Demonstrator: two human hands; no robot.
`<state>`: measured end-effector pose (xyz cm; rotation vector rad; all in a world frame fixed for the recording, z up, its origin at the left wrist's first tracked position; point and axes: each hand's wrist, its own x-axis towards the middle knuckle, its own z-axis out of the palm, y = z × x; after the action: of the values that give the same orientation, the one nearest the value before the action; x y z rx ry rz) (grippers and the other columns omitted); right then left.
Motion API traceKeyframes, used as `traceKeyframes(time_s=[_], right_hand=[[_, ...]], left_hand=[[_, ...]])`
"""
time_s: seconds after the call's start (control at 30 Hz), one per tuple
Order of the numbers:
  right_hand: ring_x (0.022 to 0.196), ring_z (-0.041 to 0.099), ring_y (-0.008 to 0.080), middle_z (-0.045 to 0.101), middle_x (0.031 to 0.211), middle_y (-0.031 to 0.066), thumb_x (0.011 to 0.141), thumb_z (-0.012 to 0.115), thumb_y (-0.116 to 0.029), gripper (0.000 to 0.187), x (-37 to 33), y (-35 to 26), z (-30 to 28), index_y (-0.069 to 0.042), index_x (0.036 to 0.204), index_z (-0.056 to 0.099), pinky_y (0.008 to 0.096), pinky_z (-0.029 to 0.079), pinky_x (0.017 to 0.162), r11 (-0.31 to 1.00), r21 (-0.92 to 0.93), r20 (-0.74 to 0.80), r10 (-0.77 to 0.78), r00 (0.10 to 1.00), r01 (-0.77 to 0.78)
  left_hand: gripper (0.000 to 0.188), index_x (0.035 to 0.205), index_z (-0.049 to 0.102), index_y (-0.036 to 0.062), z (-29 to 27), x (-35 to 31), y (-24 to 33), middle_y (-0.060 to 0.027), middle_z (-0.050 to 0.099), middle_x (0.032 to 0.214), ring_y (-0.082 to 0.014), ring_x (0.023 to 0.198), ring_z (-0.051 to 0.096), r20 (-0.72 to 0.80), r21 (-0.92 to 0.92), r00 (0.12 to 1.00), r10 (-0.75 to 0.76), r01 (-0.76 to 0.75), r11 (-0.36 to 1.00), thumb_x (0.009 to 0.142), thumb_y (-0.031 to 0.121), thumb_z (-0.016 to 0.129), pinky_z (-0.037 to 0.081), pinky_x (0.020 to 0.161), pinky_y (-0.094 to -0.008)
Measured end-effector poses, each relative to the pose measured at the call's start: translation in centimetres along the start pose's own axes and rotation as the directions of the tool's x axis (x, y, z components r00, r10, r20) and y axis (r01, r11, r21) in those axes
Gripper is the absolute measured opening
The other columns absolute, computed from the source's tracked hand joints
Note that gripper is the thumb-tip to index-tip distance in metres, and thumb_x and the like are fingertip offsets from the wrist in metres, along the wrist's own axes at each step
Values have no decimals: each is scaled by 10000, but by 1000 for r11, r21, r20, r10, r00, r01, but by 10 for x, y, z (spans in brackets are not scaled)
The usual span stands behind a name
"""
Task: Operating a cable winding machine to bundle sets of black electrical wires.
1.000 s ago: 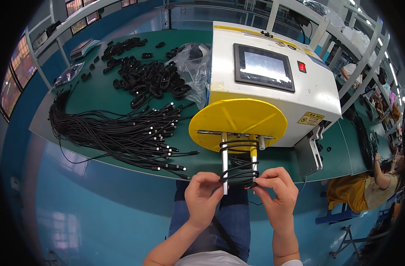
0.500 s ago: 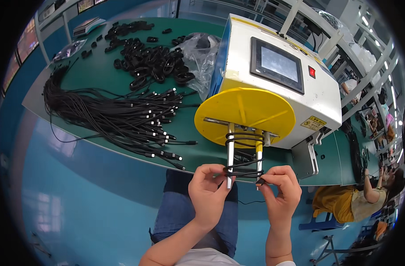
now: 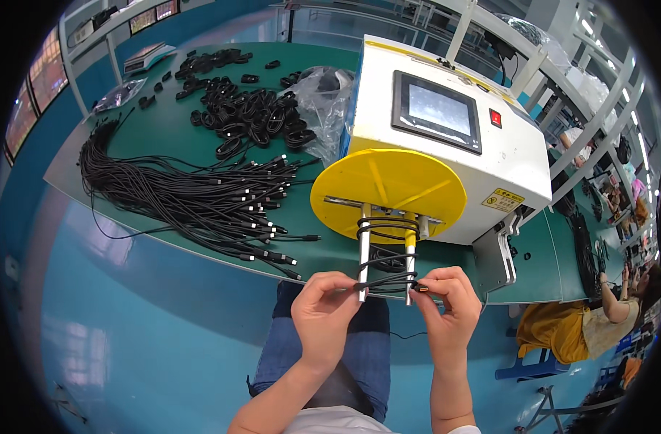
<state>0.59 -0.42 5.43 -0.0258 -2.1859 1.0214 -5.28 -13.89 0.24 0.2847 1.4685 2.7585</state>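
A black cable (image 3: 388, 283) is looped around the two metal pegs (image 3: 364, 253) that stick out from the yellow disc (image 3: 388, 192) of a winding machine. Beside the left peg's tip, my left hand (image 3: 321, 315) is closed in a pinch on the cable's loops. My right hand (image 3: 450, 307) pinches the cable's plug end (image 3: 421, 288) between thumb and fingers, just right of the other peg. More turns of cable sit higher on the pegs, near the disc. A darker coil shows behind the pegs, partly hidden.
On the green table (image 3: 200, 152) lie a long bundle of black cables (image 3: 178, 192) with pale plugs and many small coiled cables (image 3: 236, 108). A clear plastic bag (image 3: 319, 108) rests against the white machine (image 3: 446, 173). Another person (image 3: 609, 318) sits at the right.
The machine and both hands appear shifted slightly left in the picture. The plug in my right hand has turned more level and now sits to the right of the peg. Both pinches continue.
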Motion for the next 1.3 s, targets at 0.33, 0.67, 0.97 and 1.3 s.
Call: traceKeyframes(time_s=[0.33,0.67,0.97,1.3], right_hand=[[742,584,134,581,898,102,706,642,165,199,-3,3,3,27,836,581,236,515,637,978,162,-46,139,989,-130],[789,651,218,601,924,152,793,532,151,166,-22,13,12,56,928,520,348,586,715,736,563,17,445,895,-376],[786,661,229,618,889,173,794,531,145,160,-21,12,17,56,926,516,381,599,703,579,697,67,534,843,-422],[774,660,191,641,867,152,793,567,129,223,-19,11,14,60,1004,544,331,584,716,646,635,63,504,861,-424]], left_hand=[[185,855,592,-23,-17,7,-2,-92,605,925,-154,791,630,95,122,992,-86,74,990,749,-174,612,541,742,-261],[210,871,574,-16,-16,7,-3,-103,605,895,-164,775,628,60,44,997,-52,50,998,741,-179,597,553,745,-300],[213,979,514,-10,-35,26,0,-120,616,862,-199,765,637,242,-71,957,-157,179,981,813,-144,528,559,724,-330],[204,987,446,14,-40,55,-8,-158,664,886,-277,829,679,474,68,849,-234,230,971,850,-72,570,566,789,-442]])
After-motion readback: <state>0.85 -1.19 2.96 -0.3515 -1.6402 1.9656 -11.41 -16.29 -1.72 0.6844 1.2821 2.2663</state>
